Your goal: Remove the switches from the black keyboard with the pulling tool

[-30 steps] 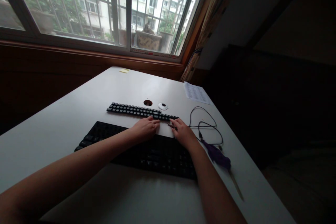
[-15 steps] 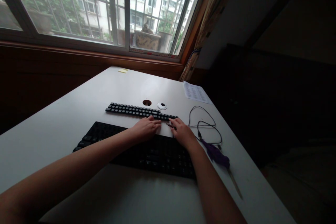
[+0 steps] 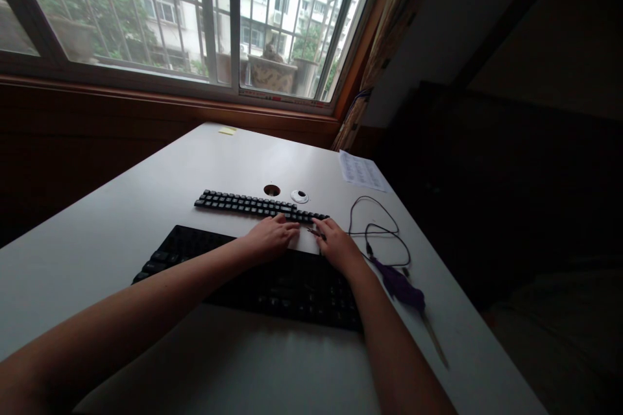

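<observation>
My left hand [image 3: 272, 237] reaches over the far edge of a black keyboard [image 3: 287, 292], its fingertips at the near side of the loose keycaps [image 3: 243, 202]. Those dark keycaps stand lined up in rows behind the keyboard. The left fingers look stretched and slightly apart, with nothing visible in them. My right hand [image 3: 335, 241] is curled around a small, thin, metal-tipped tool [image 3: 316, 233] that points left, toward my left hand. Its index finger extends to the right end of the keycap rows. My forearms cover parts of the keyboard, and its surface is dark.
On the white table [image 3: 160, 188], a black cable [image 3: 384, 230] loops to the right, beside a purple brush-like object [image 3: 402, 288] with a pale handle. A printed sheet [image 3: 363, 172], a round cable hole [image 3: 271, 190], its white cover [image 3: 300, 196] and a yellow note [image 3: 227, 131] lie farther back.
Both hands keep almost the same pose at the keycap rows. The whole view has shifted very slightly.
</observation>
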The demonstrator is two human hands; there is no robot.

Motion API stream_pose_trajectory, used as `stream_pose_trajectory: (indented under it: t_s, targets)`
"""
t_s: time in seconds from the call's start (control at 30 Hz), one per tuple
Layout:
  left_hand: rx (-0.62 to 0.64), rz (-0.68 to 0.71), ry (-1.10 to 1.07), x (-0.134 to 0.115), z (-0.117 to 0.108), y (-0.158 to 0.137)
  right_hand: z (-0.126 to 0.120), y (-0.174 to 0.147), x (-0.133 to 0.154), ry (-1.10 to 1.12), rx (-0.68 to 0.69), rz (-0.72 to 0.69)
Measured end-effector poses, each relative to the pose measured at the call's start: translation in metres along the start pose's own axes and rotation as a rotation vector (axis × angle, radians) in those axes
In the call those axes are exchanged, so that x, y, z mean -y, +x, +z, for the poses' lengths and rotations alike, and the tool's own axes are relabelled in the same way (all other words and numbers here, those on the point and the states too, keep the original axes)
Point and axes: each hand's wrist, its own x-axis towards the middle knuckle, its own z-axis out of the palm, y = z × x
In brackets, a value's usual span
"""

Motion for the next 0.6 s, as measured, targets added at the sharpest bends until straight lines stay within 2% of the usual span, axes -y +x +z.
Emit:
stream_pose_trajectory:
  t_s: [0.6]
  targets:
    - [-0.008,-0.006,-0.011,-0.0009,0.0028,0.0003,-0.0008,0.0018,0.0036,-0.077,0.017,0.004]
